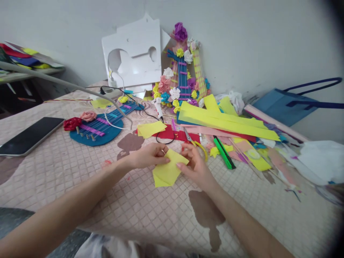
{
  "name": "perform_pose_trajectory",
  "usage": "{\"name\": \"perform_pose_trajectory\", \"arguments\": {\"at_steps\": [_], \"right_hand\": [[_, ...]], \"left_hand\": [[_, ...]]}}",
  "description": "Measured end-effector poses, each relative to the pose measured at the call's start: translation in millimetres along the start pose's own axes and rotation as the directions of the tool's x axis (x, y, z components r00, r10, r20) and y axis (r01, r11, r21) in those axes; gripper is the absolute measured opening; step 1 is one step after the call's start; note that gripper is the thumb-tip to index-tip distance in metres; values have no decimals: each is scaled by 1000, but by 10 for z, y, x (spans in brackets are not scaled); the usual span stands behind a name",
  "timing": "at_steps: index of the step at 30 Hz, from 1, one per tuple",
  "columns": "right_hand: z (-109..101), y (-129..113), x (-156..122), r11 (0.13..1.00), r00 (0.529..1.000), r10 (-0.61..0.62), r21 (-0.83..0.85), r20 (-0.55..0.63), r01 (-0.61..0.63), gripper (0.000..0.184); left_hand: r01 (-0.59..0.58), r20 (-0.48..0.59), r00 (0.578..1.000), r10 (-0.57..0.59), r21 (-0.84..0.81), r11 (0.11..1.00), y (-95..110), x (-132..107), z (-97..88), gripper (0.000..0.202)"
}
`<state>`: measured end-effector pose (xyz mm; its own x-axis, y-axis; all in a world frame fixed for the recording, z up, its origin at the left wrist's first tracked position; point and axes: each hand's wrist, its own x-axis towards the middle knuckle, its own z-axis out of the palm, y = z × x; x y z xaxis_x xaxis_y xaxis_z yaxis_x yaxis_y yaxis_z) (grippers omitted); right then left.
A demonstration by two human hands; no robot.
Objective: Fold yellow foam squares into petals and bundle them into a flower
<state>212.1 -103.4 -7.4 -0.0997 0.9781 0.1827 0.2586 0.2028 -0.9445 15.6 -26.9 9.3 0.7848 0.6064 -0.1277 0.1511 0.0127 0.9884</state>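
Observation:
A piece of yellow crepe paper hangs between my two hands, just above the patterned tablecloth. My left hand pinches its upper left edge between thumb and fingers. On the other side, my right hand grips the right corner, thumb in front. Beyond them lie more yellow paper pieces on red paper. Yellow-handled scissors rest behind my right hand, partly hidden by it. A green utility knife lies farther right.
A blue paper guitar with paper roses and a phone lie left. A white glue gun with a cord stands mid-table. Yellow strips and scraps pile right. Decorated guitars and white foam board lean against the wall.

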Motion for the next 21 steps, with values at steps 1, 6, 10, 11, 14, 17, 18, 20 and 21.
{"name": "perform_pose_trajectory", "arguments": {"at_steps": [1,6,10,11,14,17,18,20,21], "right_hand": [[7,10,7,992,995,63,102,77,-70,52],[10,90,55,950,987,156,278,-22,-144,52],[-47,112,65,963,991,104,258,-82,-80,55],[-60,107,60,969,995,84,237,-56,-68,56],[-87,88,41,990,997,41,129,64,-49,42],[-100,86,33,998,994,64,-13,89,-63,18],[-104,91,35,996,994,75,-43,73,-72,17],[-115,105,40,995,995,83,-66,52,-80,18],[-121,112,42,995,995,77,-69,57,-73,19]], "left_hand": [[21,-7,1000,-21,-8,1000,7,-6,6,32],[112,24,994,-109,-149,983,9,-36,-60,49],[156,10,988,-156,-149,976,-26,-31,-124,52],[156,-13,987,-159,-126,980,-29,-30,-136,50],[174,22,985,-173,-40,984,-21,-35,-179,48],[164,73,984,-164,-1,986,-18,-36,-228,46],[149,42,988,-149,-5,989,-24,-31,-245,44],[115,-74,990,-117,-30,993,-46,-13,-277,43],[101,-132,986,-106,-46,994,-61,-1,-292,43]]}}
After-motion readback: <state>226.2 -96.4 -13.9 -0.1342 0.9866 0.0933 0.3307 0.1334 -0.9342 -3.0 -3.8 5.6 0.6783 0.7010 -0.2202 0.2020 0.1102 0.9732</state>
